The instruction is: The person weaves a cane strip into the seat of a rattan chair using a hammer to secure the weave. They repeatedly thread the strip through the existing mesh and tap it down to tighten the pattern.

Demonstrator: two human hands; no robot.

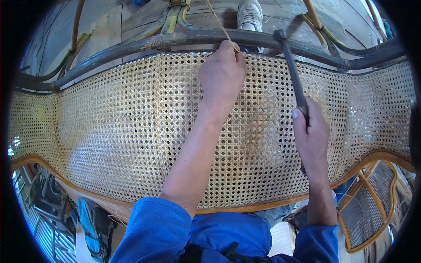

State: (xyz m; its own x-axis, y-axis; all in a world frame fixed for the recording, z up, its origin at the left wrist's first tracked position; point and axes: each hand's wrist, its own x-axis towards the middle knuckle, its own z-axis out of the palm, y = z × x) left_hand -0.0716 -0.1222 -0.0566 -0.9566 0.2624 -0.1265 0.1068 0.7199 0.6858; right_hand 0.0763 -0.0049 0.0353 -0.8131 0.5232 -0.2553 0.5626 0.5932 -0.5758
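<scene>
A wide woven cane panel (pixel 184 144) stretches across in front of me, bordered by a dark rattan pole (pixel 197 38) on the far side and a curved brown rattan rim (pixel 245 206) on the near side. My left hand (pixel 222 72) is closed at the far edge of the panel, pinching a thin cane strand (pixel 218 20) that runs up past the pole. On the right, my right hand (pixel 311 136) is wrapped round the handle of a hammer (pixel 294 72). The hammer is raised over the panel, its small dark head pointing away beside the pole.
Bent rattan legs and braces (pixel 324 33) stand beyond the pole over a wooden plank floor (pixel 206 22). A white shoe (pixel 249 15) shows at the top. At lower left lies a blue and black bag (pixel 90 225); another cane-woven rattan frame (pixel 370 206) leans at lower right.
</scene>
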